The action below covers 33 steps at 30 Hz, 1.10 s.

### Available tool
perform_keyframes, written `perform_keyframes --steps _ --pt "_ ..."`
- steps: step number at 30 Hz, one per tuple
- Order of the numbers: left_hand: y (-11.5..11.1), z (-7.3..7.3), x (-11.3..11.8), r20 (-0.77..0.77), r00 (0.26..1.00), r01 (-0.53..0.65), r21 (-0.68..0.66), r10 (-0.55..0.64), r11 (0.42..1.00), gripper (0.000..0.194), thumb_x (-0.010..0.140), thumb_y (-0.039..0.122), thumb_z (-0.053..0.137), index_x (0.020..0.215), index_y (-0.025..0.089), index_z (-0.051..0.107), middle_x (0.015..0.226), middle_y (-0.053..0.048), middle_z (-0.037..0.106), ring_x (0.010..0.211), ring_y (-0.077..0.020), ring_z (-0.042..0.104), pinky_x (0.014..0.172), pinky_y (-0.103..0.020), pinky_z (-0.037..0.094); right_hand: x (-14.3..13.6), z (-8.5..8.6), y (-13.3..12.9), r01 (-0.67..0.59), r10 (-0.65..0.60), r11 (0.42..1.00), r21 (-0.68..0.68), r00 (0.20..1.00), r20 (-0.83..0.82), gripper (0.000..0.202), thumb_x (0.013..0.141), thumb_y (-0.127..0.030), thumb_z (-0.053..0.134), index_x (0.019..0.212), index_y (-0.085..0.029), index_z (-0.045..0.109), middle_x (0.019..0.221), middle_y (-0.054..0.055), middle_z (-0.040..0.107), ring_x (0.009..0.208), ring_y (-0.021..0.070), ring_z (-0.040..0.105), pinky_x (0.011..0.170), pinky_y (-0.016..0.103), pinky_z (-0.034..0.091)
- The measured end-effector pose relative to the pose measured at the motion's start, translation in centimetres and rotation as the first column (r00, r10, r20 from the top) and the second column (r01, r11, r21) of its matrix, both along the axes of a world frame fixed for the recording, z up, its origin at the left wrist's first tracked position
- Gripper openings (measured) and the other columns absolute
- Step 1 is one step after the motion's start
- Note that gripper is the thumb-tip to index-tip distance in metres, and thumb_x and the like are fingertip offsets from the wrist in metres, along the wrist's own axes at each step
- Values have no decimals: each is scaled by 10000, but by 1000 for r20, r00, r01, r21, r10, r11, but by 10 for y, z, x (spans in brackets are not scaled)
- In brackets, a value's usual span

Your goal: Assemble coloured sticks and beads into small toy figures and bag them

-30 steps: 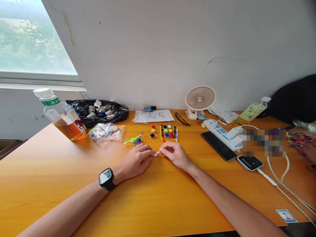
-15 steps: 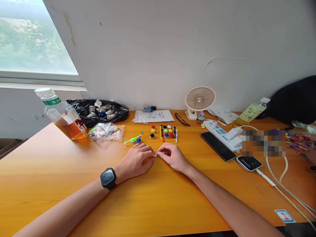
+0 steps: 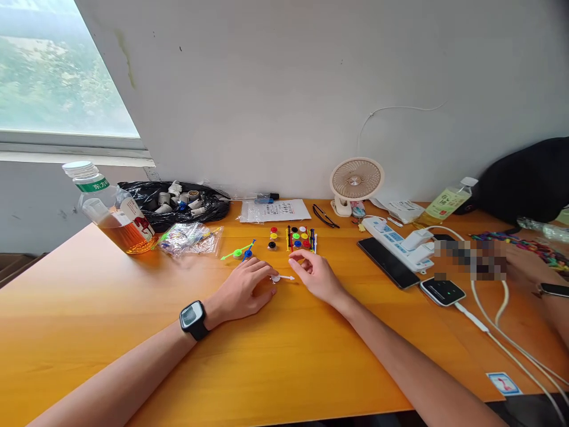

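A white spinner arrow [image 3: 288, 277] with a round white disc lies on the table in front of me, its tip pointing right. My left hand [image 3: 249, 289], with a black watch on its wrist, rests beside the disc; its index fingertip touches it, and the thumb is apart below. Right of the arrow, my right hand [image 3: 315, 274] is lifted away, fingers curved and apart with nothing between them. Just beyond my left hand lie a green spinner [image 3: 237, 253] and a blue spinner [image 3: 248, 254]. Behind my right hand are coloured discs [image 3: 296, 236] and loose arrows [image 3: 288, 238], partly covered.
A tilted-looking tea bottle [image 3: 127, 222], a clear bag [image 3: 191, 238] and a black plastic bag [image 3: 213, 204] stand left. A fan [image 3: 355, 181], power strip [image 3: 393, 240], phone [image 3: 386, 263] and cables are right. Another person's hand [image 3: 527, 261] is at far right.
My right hand has let go of the white arrow and moved slightly up and right. The left thumb has come away from the disc. The other person's hand has reached further into view.
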<state>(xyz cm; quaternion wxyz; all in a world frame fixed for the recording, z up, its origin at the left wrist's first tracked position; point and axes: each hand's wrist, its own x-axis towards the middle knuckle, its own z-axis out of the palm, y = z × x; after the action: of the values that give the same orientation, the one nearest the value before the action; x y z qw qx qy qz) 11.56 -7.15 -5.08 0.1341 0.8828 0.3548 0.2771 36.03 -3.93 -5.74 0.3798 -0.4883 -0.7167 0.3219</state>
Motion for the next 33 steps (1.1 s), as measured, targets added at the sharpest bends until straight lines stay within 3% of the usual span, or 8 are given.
perform_keyframes --steps 4,6,9,13,20,23,28,33 --pt "-2 1 -1 22 1000 0 0 0 1000 343 956 264 670 1294 247 620 1182 -90 721 1084 -289 643 966 -457 530 1 5 -4 100 -102 992 -76 995 -19 359 936 -510 691 1089 -187 724 1057 95 780 447 93 492 464 281 394" --pt "-4 3 -3 67 997 -28 35 25 999 399 981 282 645 1373 257 578 1280 -100 691 1177 -303 615 1044 -491 503 -2 11 -12 69 -87 980 -188 992 -92 422 922 -562 706 1119 -190 727 890 60 766 432 102 467 442 275 370" --pt "-6 7 -7 198 973 -140 103 117 985 405 1037 265 555 1441 266 520 1421 -107 611 1310 -309 530 1136 -521 438 -7 19 -21 -49 -37 939 -341 970 -239 500 937 -665 652 1041 -186 752 499 -66 456 400 101 291 414 266 233" --pt "-5 9 -11 289 935 -239 89 204 967 332 1074 259 499 1404 254 535 1392 -103 602 1303 -291 500 1115 -487 445 -4 20 -17 -7 -105 951 -310 934 -343 526 891 -715 681 924 -193 733 499 -103 235 452 91 143 441 277 103" --pt "0 9 -11 232 961 -157 -1 153 988 243 1097 316 483 1299 246 597 1322 -95 650 1252 -285 547 1077 -467 479 8 12 -4 -7 -45 979 -205 968 -246 455 927 -648 672 885 -196 703 533 -57 449 475 122 398 469 263 320" --pt "0 9 -11 245 959 -149 -3 146 989 226 1096 316 491 1270 248 617 1283 -88 672 1237 -281 560 1066 -461 489 4 15 -13 -162 150 982 -98 981 -120 341 926 -535 736 969 -197 754 715 -8 608 576 128 495 541 267 402" --pt "1 8 -10 254 959 -134 18 125 991 196 1088 295 508 1216 246 648 1201 -81 702 1179 -269 587 1022 -446 503 -7 17 -32 -448 445 893 33 892 74 255 895 -376 828 1123 -266 800 1109 58 710 975 212 652 881 329 525" --pt "3 5 -8 196 980 -56 38 47 998 125 1041 281 575 1077 239 688 1062 -63 737 1002 -238 641 971 -441 517 -11 7 -30 -404 387 910 94 908 159 133 1004 -301 699 1070 -251 804 987 67 747 962 236 656 895 369 517"
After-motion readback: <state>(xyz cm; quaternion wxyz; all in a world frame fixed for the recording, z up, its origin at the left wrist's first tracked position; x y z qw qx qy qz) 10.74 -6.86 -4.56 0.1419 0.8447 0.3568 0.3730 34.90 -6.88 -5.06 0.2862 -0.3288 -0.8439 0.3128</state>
